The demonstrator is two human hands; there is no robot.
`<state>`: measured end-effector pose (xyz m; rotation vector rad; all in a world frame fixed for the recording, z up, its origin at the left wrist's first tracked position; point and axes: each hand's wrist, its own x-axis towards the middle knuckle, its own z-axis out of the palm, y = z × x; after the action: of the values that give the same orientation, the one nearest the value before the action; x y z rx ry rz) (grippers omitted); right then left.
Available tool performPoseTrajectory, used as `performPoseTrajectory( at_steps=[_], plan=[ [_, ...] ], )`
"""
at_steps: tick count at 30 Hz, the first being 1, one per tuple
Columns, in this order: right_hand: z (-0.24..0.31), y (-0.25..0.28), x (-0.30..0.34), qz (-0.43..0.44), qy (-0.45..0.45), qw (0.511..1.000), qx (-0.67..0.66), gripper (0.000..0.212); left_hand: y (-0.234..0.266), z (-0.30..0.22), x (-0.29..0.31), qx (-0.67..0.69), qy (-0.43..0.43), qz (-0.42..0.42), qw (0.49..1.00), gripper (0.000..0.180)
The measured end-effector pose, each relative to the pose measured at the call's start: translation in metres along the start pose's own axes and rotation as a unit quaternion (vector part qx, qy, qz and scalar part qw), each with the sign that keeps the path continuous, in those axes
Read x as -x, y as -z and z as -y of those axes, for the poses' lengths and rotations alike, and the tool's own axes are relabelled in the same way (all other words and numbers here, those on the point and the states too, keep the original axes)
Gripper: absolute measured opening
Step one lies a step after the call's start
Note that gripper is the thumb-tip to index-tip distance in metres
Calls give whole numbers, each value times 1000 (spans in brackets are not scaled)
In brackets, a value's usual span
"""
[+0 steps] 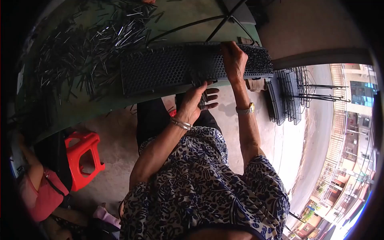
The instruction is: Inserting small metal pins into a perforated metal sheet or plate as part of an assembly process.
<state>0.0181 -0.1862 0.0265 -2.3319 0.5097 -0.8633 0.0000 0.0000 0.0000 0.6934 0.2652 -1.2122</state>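
Note:
A long black tray with rows of round holes (160, 66) lies along the near edge of the green table. The right part of its holes is filled with short dark pieces. My left hand (194, 103) is palm up below the tray's near edge, its thumb by the rim. A bundle of thin black sticks (205, 98) lies across its fingers. My right hand (235, 60) is over the tray right of the middle, fingers pinched together and pointing down at the holes. What is between those fingertips is hidden.
Loose black sticks (96, 48) spread over the green table (108, 105) at left. Black metal rods (218, 28) cross behind the tray. More black racks (286, 96) stand on the floor at right. At left are a red plastic stool (84, 156) and a seated person (44, 188).

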Motion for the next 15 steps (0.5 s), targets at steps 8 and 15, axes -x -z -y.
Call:
performPoseTrajectory(
  at_steps=[8,15],
  plan=[
    [11,4,-2,30,-6,1000,-2,14,1,7,6,-3,-42,-39,998,24],
    [3,0,-4,14,7,1000,15,13,2,4,5,-13,-40,-30,999,24]
  ],
)
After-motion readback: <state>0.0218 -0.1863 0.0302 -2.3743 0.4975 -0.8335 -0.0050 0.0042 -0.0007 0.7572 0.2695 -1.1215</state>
